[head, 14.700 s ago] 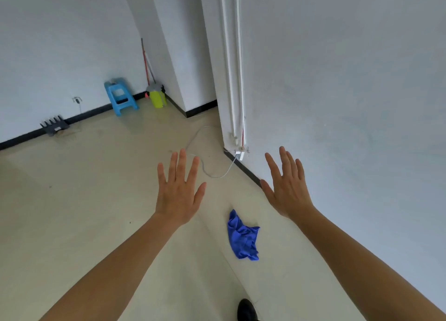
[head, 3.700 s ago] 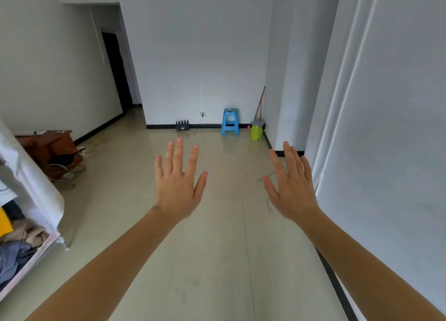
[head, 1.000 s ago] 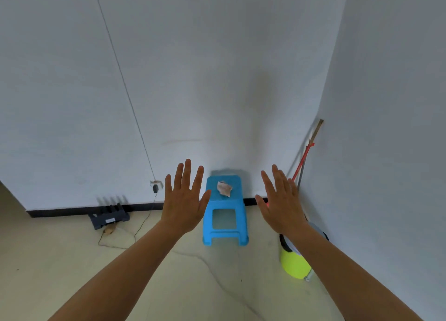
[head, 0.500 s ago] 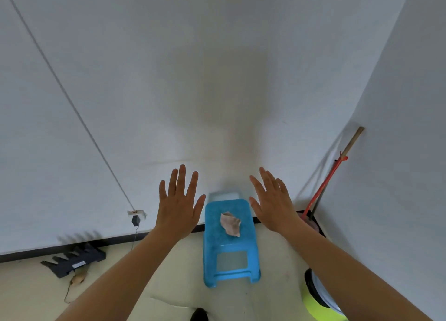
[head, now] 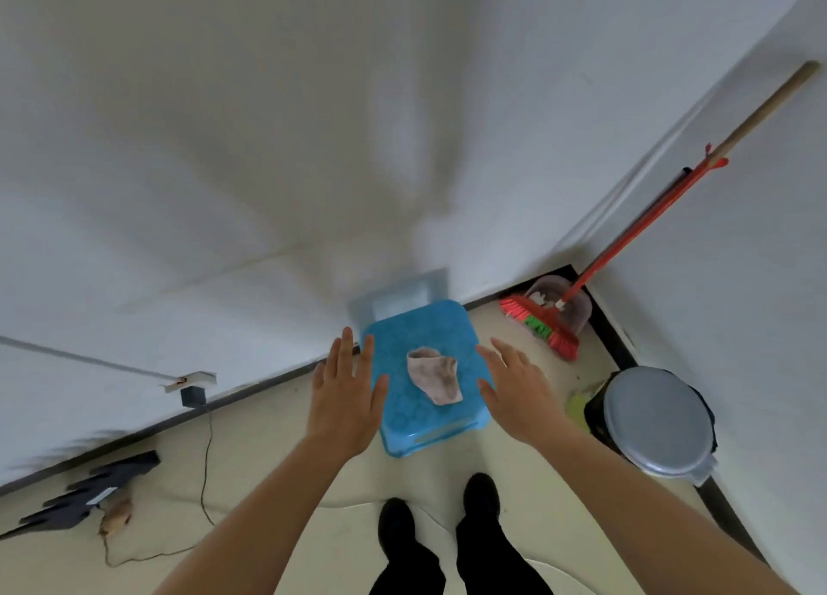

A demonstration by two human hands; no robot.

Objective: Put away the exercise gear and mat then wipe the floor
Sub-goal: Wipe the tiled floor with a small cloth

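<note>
**Open hands flank a rag on a blue stool**

A crumpled pale pink rag lies near the middle of the seat of a blue plastic stool. Its long axis runs diagonally, from the far left of the seat towards the near right, and its wider end points to the near right corner.

The left hand is held flat with fingers straight, over the stool's left edge, gripping nothing. The right hand is likewise spread and holds nothing, at the stool's right edge. Neither touches the rag.

The stool stands on a pale tiled floor close against a white wall, near a corner of the room. In that corner a red-bristled broom leans with its head in a clear dustpan. A bin with a grey lid stands near the right wall. To the left, a black power strip lies by the skirting. Two black shoes stand just before the stool.
</note>
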